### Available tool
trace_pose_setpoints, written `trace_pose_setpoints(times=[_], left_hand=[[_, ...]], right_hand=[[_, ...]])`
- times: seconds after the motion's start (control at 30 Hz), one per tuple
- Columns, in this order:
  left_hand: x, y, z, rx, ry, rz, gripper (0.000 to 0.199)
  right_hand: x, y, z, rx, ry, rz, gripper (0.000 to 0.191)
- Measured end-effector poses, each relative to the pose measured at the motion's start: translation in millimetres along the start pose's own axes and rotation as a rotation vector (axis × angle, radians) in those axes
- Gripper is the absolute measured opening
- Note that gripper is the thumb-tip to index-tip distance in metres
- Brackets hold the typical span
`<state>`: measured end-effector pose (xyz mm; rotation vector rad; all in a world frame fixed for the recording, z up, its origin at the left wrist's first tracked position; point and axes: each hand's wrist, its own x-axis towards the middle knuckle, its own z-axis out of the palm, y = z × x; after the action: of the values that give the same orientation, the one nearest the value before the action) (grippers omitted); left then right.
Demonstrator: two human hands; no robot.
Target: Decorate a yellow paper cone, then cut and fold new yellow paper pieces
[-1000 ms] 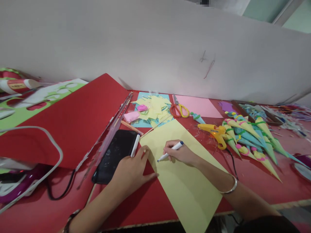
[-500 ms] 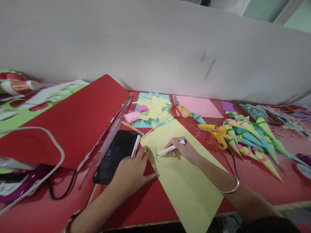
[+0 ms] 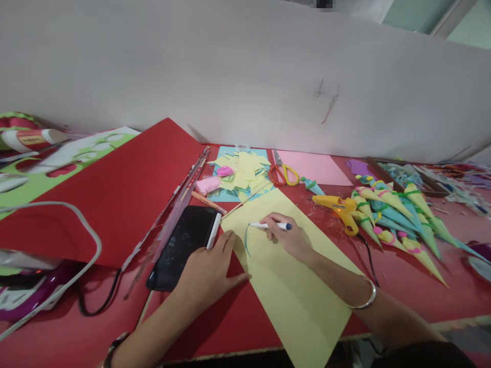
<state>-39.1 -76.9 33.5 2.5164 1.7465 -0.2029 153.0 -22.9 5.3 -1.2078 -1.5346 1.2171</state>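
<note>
A yellow sheet of paper [image 3: 291, 286] lies at a slant in front of me, with a thin, dark curved line near its left edge. My right hand [image 3: 286, 235] grips a white marker [image 3: 261, 225] with a dark blue end, its tip at the top of that line. My left hand [image 3: 209, 271] is open, fingers spread at the sheet's left edge, thumb and fingertips reaching the paper. Beside its knuckles are a black phone [image 3: 184, 245] and a second white pen-like stick [image 3: 214, 231]; whether the hand touches the stick I cannot tell.
Yellow and blue paper scraps [image 3: 245, 168] lie behind the sheet, near scissors [image 3: 283, 175] and pink paper [image 3: 312, 167]. Rightward are a yellow glue gun [image 3: 339, 208] with its cord and several paper cones [image 3: 399, 209]. Large red card [image 3: 115, 194] and a white cable [image 3: 95, 240] lie left.
My right hand has moved the marker tip up and slightly right along the curve, and the marker lies flatter. The line is now longer and looks doubled. My left hand stays in place.
</note>
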Motion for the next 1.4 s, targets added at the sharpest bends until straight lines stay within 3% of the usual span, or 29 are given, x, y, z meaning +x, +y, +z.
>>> trace_pose_setpoints(times=[0.1, 0.17, 0.47, 0.7, 0.93, 1.07, 1.27, 1.4], left_hand=[[-1, 0, -0.3, -0.013, 0.002, 0.003, 0.067], [-1, -1, -1.1, -0.020, -0.001, 0.008, 0.067], [2, -7, -5.3, -0.052, -0.018, 0.009, 0.053], [5, -15, -0.1, -0.025, 0.018, 0.027, 0.037], [5, -13, -1.6, 0.003, 0.020, 0.040, 0.037], [5, -13, -1.5, -0.011, 0.016, 0.025, 0.037], [7, -13, -0.5, -0.002, 0.028, 0.034, 0.035], [7, -14, 0.6, 0.016, 0.041, 0.032, 0.035]], right_hand=[[2, 3, -1, 0.020, 0.126, -0.015, 0.024], [2, 3, -2, 0.022, 0.140, 0.006, 0.025], [-4, -3, -3, -0.087, -0.009, 0.014, 0.026], [-3, 1, -15, -0.105, -0.312, 0.067, 0.031], [0, 0, -11, -0.050, -0.206, 0.054, 0.030], [-1, 1, -12, -0.069, -0.262, 0.064, 0.029], [-2, -3, -23, -0.051, -0.480, 0.067, 0.033], [1, -2, -22, -0.004, -0.379, 0.049, 0.034]])
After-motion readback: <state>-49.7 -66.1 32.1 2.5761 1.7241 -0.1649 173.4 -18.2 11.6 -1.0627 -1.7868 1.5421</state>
